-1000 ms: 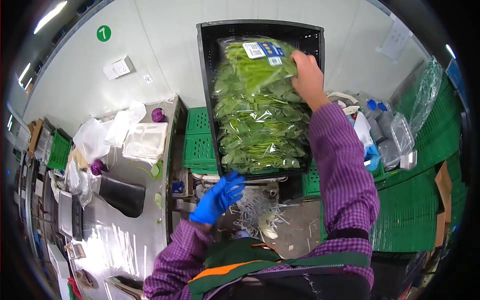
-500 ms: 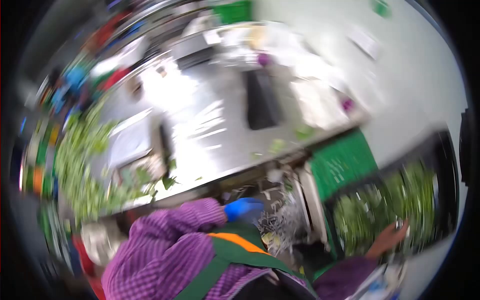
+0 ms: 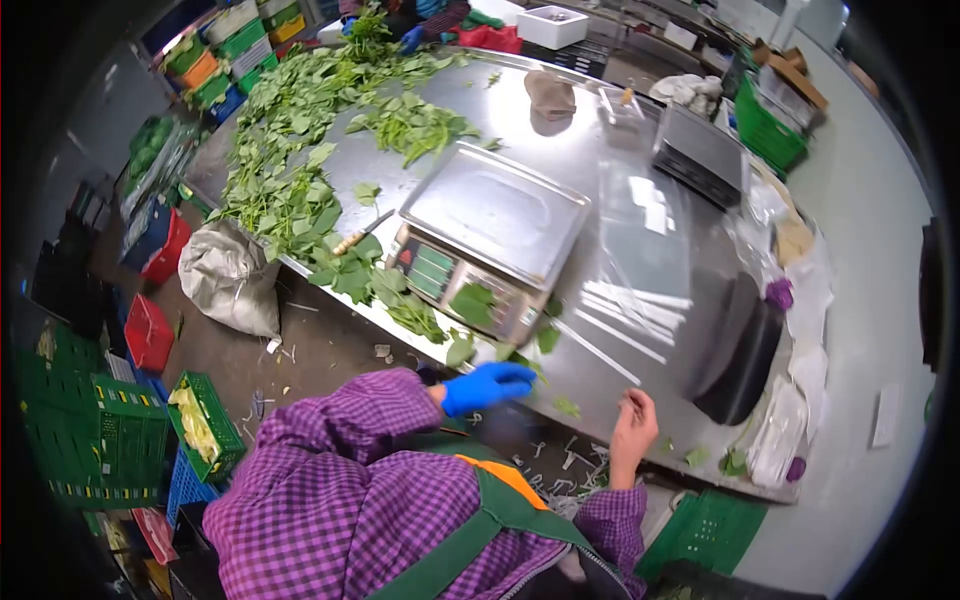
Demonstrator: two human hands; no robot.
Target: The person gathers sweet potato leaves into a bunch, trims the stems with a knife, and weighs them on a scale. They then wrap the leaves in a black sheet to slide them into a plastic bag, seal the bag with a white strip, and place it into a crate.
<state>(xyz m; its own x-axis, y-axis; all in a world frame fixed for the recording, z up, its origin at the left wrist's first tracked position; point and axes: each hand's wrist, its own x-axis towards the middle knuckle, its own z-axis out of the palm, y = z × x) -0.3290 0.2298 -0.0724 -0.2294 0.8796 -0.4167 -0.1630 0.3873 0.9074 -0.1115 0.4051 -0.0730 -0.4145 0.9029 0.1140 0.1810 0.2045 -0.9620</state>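
My left hand [image 3: 487, 388], in a blue glove, is over the near edge of the steel table, its fingers stretched out and nothing visible in it. Just beyond it stands a scale [image 3: 493, 212] with loose leaves on its front panel. Bare and closed, my right hand [image 3: 634, 425] is at the table edge, fingertips curled together; anything between them is too small to make out. Near those fingertips are the ends of white strips [image 3: 610, 345], beside clear plastic bags [image 3: 640, 225]. A knife [image 3: 352, 240] rests left of the scale, among leafy greens [image 3: 290, 180].
A dark object [image 3: 740, 350] stands on the table's right side, and a grey box [image 3: 700, 155] farther back. A white sack [image 3: 230, 280] and green crates [image 3: 205, 425] are at the left. Across the table, a co-worker's blue-gloved hand [image 3: 410, 40] shows near the greens.
The view has swung left. My right hand has left the crate of greens at the right and is now at the table edge. My gloved left hand stays near the table edge.
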